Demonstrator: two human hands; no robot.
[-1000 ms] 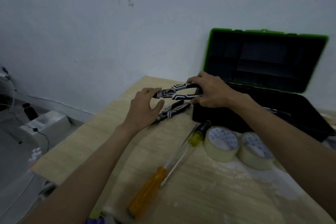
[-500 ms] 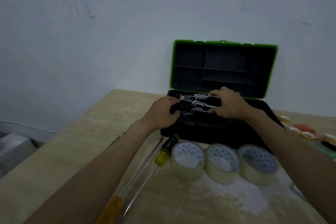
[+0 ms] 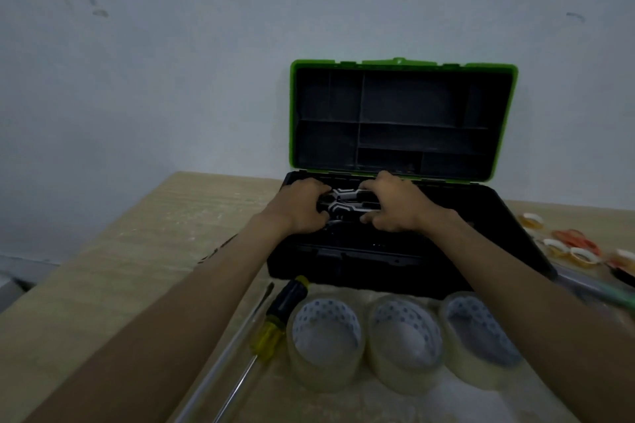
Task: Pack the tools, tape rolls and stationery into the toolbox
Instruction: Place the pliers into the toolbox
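Two pliers (image 3: 347,203) gripped together, left hand (image 3: 302,211) at one end, right hand (image 3: 395,211) at the other, low inside the toolbox (image 3: 378,263). Risks a pinch or crooked jamming if released unevenly.

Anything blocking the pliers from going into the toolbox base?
Nothing visible. The left hand and right hand hold the pliers over the open toolbox, its lid upright behind. The tape rolls and screwdriver lie in front, off the path. The box floor under the hands is too dark to check.
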